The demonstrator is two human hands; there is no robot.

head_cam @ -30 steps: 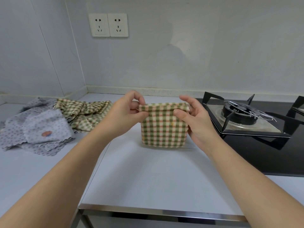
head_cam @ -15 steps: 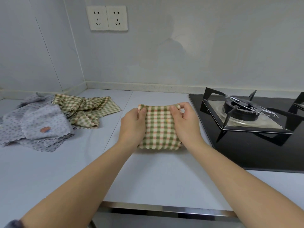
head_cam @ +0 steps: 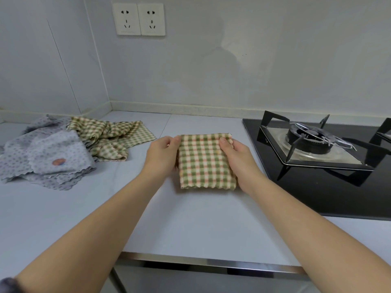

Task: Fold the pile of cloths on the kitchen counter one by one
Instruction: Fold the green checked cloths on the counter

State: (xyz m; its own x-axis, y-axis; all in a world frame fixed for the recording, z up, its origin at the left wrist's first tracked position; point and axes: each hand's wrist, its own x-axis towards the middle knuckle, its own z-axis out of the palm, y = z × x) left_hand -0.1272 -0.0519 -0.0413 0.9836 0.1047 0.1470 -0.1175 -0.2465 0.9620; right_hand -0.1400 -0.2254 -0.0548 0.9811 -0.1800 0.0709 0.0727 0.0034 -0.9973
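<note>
A folded green-and-cream checked cloth (head_cam: 206,163) lies flat as a small square on the pale counter (head_cam: 190,225). My left hand (head_cam: 161,155) grips its left edge, thumb on top near the far corner. My right hand (head_cam: 237,157) grips its right edge the same way. To the left lies the pile: a crumpled checked cloth (head_cam: 110,138) and grey dotted cloths (head_cam: 48,157) with wavy edges, one bearing a small orange patch.
A black gas hob (head_cam: 321,176) with a burner and pan support (head_cam: 311,142) stands close to the right of the folded cloth. Two wall sockets (head_cam: 138,19) sit on the back wall. The counter's metal front edge (head_cam: 211,262) runs below my arms.
The cloth hung upright from my pinching fingers a second ago. It has since been folded down away from me and now lies flat, with both hands lower at its sides.
</note>
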